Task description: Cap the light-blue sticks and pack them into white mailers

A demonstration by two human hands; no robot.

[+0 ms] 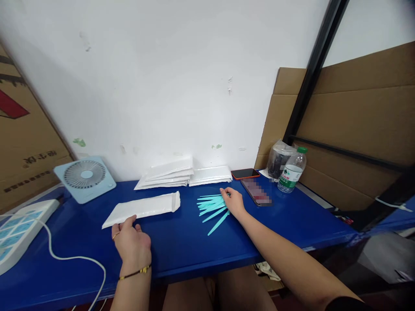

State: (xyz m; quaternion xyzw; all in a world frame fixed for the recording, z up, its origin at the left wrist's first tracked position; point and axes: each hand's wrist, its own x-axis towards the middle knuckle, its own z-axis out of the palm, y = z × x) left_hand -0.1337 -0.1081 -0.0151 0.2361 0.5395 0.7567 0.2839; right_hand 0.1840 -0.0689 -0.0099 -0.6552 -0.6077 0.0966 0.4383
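Note:
My left hand (131,237) rests palm up at the near edge of a white padded envelope (142,207), its fingers apart and touching or just under that edge. The envelope lies flat, its flap end to the right. To the right, my right hand (232,202) is at the right end of a fanned bunch of thin turquoise strips (212,207). Its thumb and forefinger are pressed together at the strips. How many of them it grips cannot be made out.
Against the wall stand two stacks of white envelopes (168,173) (210,176). A light blue fan (86,175), a white power strip (22,231) and its cable are left. Two phones (245,173) (256,192), a bottle (292,172) and a bagged dark item (277,162) are right.

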